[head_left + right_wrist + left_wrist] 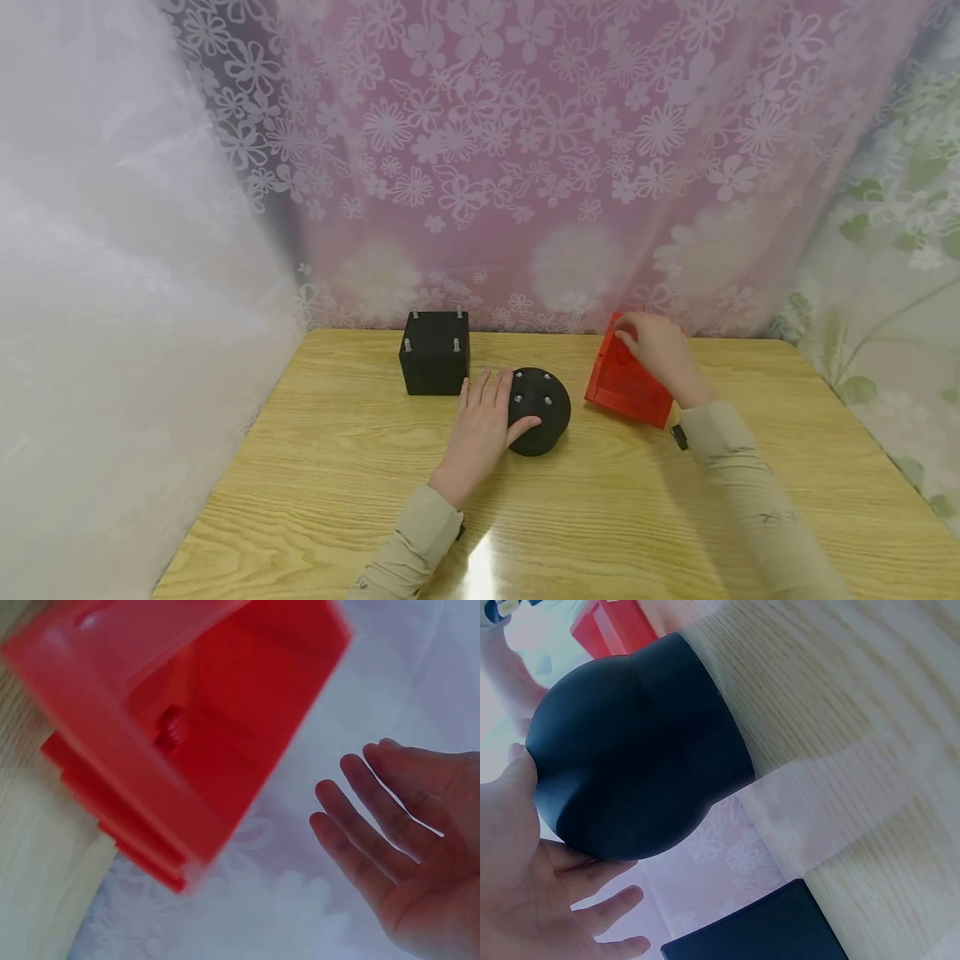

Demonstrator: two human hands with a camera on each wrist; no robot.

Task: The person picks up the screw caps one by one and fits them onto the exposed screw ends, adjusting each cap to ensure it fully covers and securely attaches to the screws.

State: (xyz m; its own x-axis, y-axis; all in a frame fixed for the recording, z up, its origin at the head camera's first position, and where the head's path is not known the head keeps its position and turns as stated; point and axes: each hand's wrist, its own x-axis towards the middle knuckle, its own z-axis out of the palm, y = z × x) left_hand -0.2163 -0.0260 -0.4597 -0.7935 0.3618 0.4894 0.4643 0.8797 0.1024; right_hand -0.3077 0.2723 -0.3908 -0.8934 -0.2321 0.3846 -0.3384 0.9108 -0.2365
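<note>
A black rounded block [551, 425] with several small metal pegs on its top stands mid-table. My left hand [480, 429] touches its left side with extended fingers, and the thumb lies over its top. In the left wrist view the smooth side of this block [637, 750] fills the middle, and the left hand [562, 870] has its lower fingers spread apart from it. To the right is a red hollow box [626, 387] with an open face. My right hand [660, 346] is over its upper right part; in the right wrist view its loosely bent fingers [367, 840] are apart from the red box [277, 682].
A black cube-shaped block [435, 367] with metal pegs on its corners stands at the back left of the wooden table [322, 467]. A pink flowered curtain [480, 167] hangs behind the table. Pale sheets hang at both sides.
</note>
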